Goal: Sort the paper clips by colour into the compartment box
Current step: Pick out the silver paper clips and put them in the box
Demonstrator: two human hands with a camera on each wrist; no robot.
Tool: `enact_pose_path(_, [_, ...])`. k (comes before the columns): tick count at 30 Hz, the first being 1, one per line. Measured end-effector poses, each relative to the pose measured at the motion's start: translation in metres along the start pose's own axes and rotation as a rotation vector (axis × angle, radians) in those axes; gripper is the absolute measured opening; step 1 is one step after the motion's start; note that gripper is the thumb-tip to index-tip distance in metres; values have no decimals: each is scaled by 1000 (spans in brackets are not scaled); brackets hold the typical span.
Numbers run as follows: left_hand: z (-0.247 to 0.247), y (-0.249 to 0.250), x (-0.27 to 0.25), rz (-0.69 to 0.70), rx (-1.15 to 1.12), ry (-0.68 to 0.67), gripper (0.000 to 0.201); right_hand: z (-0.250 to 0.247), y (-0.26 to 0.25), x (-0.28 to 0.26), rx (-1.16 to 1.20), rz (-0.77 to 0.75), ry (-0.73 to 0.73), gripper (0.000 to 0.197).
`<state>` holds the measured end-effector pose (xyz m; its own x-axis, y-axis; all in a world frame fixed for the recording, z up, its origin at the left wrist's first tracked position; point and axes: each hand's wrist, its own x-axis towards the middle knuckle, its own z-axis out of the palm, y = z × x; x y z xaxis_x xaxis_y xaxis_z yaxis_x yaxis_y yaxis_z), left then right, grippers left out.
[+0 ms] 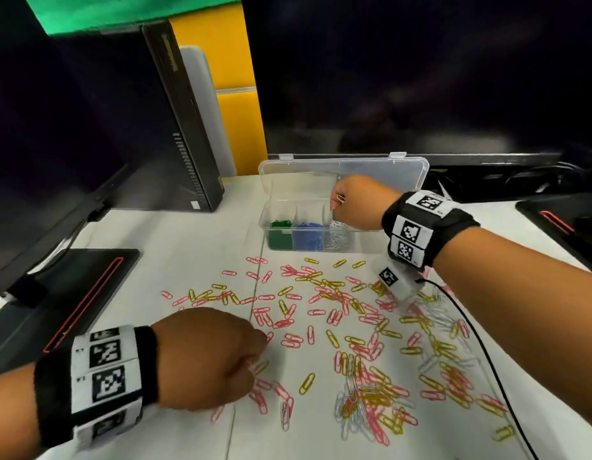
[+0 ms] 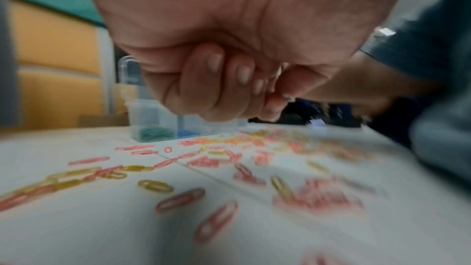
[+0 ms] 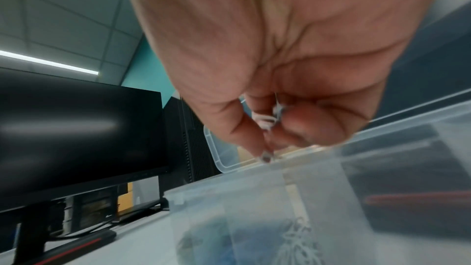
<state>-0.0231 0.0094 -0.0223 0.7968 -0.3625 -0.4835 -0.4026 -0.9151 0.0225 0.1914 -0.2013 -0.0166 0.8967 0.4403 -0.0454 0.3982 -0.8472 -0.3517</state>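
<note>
The right hand [image 1: 357, 202] pinches white clips [image 1: 339, 198] directly above the white compartment [image 1: 337, 239] of the box [image 1: 410, 167]. The left hand [image 1: 210, 356], fingers curled, hovers over scattered pink and yellow clips [image 1: 354, 327]; whether it holds one cannot be told.

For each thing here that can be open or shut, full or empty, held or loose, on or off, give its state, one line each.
Box: open, lid tilted back.
Green section: holds green clips.
Blue section: holds blue clips.
White section: holds white clips.
Right hand: pinching white clips over the box.
Left hand: fingers curled, down among loose clips on the table.
Monitor: dark.
</note>
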Motion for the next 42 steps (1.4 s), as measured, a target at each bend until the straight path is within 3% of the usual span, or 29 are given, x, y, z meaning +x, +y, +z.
enact_pose_path(4, [-32, -29, 28, -91, -464, 188, 51, -5, 2, 11, -108, 15, -92, 26])
enact_pose_path(6, [-48, -36, 51, -157, -780, 305, 38, -13, 5, 12, -7, 26, -94, 28])
enact_pose_path(9, [-70, -36, 90, -239, -1215, 391, 31, -25, 9, 3, 325, 51, -86, 31])
enact_pose_path(11, [-82, -30, 117, -219, -1388, 427, 24, -32, 10, -10, 449, 46, -41, 29])
enact_pose_path(14, [-97, -16, 150, -160, -1498, 461, 12, -41, 17, -36, 419, 2, 30, 19])
enact_pose_path(18, [-111, -1, 180, -169, -1411, 498, 14, -43, 42, -84, 234, -35, -65, 15])
enact_pose_path(23, [-120, 2, 197, -242, -1320, 440, 26, -34, 86, -139, -51, 86, -98, 10])
enact_pose_path(28, [-123, 7, 193, -260, -1357, 396, 37, -34, 114, -171, -75, 198, -161, 10])
enact_pose_path(31, [-118, 12, 184, -212, -1310, 458, 30, -25, 119, -181, -45, 196, -197, 19])
enact_pose_path(36, [-90, 28, 147, -39, -623, 662, 13, -14, 126, -185, -14, 181, -160, 23])
enact_pose_path(39, [-63, 26, 132, 77, -285, 563, 16, -9, 122, -178, -11, 112, -163, 27])
enact_pose_path(42, [-43, 27, 118, 151, -157, 417, 23, 4, 121, -166, -93, 67, -131, 28])
